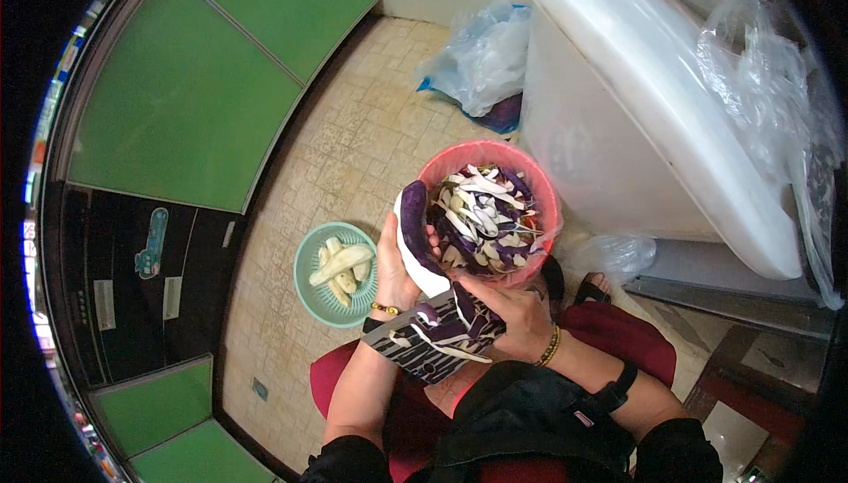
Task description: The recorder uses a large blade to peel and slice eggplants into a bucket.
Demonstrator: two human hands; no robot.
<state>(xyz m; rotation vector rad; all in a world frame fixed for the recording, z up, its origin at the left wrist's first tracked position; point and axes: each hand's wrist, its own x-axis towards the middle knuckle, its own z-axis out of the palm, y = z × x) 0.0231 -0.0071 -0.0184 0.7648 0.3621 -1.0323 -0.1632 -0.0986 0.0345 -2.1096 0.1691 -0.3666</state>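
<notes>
My left hand [399, 271] holds a long purple eggplant [416, 225], with white flesh bared along its left side and lower end. My right hand [520, 317] grips a broad cleaver [414, 354]; its handle is hidden by the hand. Strips of purple peel [447, 331] lie on the patterned blade, which touches or nearly touches the eggplant's lower end. Just beyond my hands stands a pink bin [548, 201] with a clear liner, holding purple and white peelings [487, 218]. To the left, a light green plastic basket [306, 291] holds several pale peeled eggplants [341, 264].
Green cabinet doors [185, 92] line the left side of the tiled floor [344, 132]. Beyond the bin lies a plastic bag [487, 52] with something purple inside. A large white fixture [616, 138] stands at the right, with clear plastic [748, 66] over it and a crumpled bag [613, 256] below.
</notes>
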